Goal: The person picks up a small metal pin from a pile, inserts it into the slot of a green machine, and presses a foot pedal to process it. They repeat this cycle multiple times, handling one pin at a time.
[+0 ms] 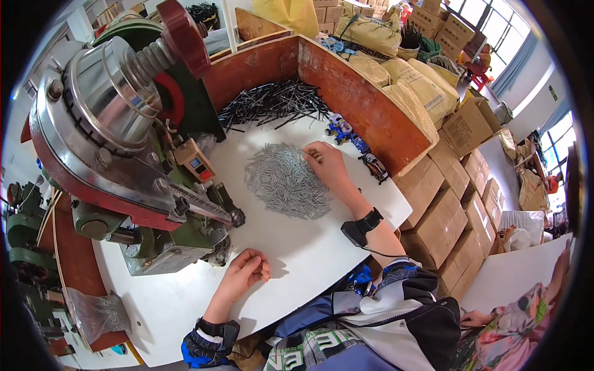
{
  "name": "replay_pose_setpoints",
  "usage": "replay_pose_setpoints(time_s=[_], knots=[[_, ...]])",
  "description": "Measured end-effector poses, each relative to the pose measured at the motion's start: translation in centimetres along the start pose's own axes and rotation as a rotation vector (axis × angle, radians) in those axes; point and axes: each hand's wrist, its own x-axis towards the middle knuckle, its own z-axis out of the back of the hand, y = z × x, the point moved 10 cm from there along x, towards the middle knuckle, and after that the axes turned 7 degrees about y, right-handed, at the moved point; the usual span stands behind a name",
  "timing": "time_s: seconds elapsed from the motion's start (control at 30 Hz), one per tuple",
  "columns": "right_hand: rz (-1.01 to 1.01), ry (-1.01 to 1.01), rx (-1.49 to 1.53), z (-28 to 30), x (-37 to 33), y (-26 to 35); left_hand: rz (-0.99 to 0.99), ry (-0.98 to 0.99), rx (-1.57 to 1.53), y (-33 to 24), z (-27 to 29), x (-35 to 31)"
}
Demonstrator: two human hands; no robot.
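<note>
In the head view, the right hand (325, 164) reaches over the upper right edge of a loose pile of grey metal pins (288, 182), which lies in the middle of the white table (309, 260). Its grip is narrow, thumb and fingers drawn together; whether a pin is between them cannot be told. The left hand (244, 272) is near the table's front edge, well apart from the pile, fingers loosely curled; whether its grip holds anything cannot be told either. A black band (362, 229) circles the right wrist. Behind the pins lies a heap of black sticks (272, 102), against red-brown boards (365, 93). Small toy cars (339, 128) stand right of the pile. A big green and red machine (108, 105) fills the left side; cardboard boxes (436, 229) are stacked at right.
</note>
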Motion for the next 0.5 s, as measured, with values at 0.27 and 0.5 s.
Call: replay_pose_setpoints(time_s=[0.27,0.5], knots=[[0.000,0.108,-0.086,-1.2,-0.1,0.4,0.008,-0.034,-0.015,-0.2,0.2,-0.2],[0.085,0.018,-0.282,-0.3,-0.2,0.2,0.016,-0.029,-0.002,-0.1,0.2,-0.1]])
